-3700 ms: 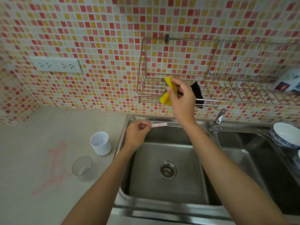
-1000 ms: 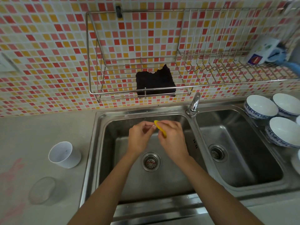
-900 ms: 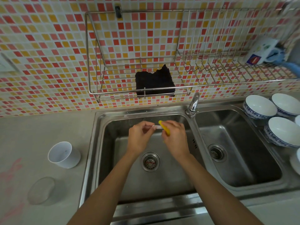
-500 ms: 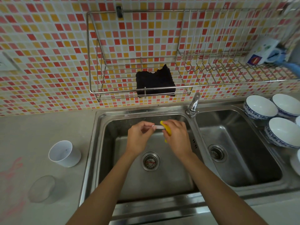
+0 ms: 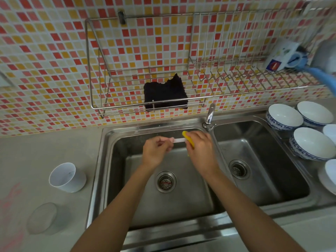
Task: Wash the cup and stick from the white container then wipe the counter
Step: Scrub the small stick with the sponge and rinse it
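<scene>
**Stick and sponge over the left basin**

Both hands are above the left basin of the steel sink [image 5: 101,171], close to its back wall.

Left hand [image 5: 156,153]: fingers pinched closed on one end of the stick [image 5: 179,140]. The stick is pale and thin and lies roughly level, pointing to the right.

Right hand [image 5: 201,150]: closed around a yellow sponge [image 5: 188,138], only a strip of which shows above the knuckles. The sponge meets the far end of the stick; whether it wraps around it cannot be told.

White cup [image 5: 67,177]: on the counter [image 5: 36,153] just left of the sink, upright, leaning slightly in this view, mouth open.

Clear cup [image 5: 42,218]: on the counter, nearer than the white one and apart from it. It is blurred, and I cannot tell how it stands.

Pink smears [image 5: 11,202] mark the counter at the far left edge.

Tap [image 5: 210,115]: behind the divider between the basins. No water stream is visible.

Wire rack [image 5: 127,104] on the tiled wall holds a dark cloth [image 5: 165,95] hanging over its front rail.

White bowls [image 5: 284,116] with blue outsides sit right of the sink.
</scene>
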### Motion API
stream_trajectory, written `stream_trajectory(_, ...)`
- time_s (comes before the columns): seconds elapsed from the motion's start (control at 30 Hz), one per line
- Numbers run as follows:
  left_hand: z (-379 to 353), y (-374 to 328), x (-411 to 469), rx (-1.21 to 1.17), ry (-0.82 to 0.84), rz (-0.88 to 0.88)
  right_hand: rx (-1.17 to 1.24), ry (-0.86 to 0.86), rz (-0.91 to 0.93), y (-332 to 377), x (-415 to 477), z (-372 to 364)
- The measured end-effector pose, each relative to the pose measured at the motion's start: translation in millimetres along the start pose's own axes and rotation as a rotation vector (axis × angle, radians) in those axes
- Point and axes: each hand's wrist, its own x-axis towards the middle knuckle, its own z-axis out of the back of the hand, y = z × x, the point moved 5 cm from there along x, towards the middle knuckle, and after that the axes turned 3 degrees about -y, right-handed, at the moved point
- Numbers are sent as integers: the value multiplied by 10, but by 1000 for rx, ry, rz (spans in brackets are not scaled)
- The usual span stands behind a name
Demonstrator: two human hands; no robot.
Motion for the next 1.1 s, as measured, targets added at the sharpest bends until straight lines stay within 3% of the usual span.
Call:
stream_trajectory(0.13, -301, 62, -88, -300, 4, 325, 64, -42, 69, 182, -202, 46)
stream_trajectory(0.2, -356, 89, -122, -380, -30, 428, 53, -52, 14, 12, -177, 45)
stream_trajectory(0.3, -385, 110, -123, -371, -98, 494, 33, -50, -88, -225, -185, 50)
stream_trajectory(0.43, -503, 93, -43, -331, -129, 494, 67, -12, 112, -111, -257, 72)
stream_trajectory(0.5, -515, 98, 17, -268, -150, 463, 63, 2, 62, -342, -216, 31)
stream_trajectory(0.63, -515, 13, 162, -82, -142, 290, 88, 62, -244, -1011, 4, -40)
stream_trajectory(0.8, -808, -203, 323, 281, 69, -83, 251, 189, -539, -1522, 379, -242)
stream_trajectory(1.03, -1141, -358, 461, 363, 140, -189, 324, 425, -471, -1451, 475, -450)
stream_trajectory(1.1, -1175, -366, 494, 371, 139, -197, 382, 400, -519, -1525, 444, -428)
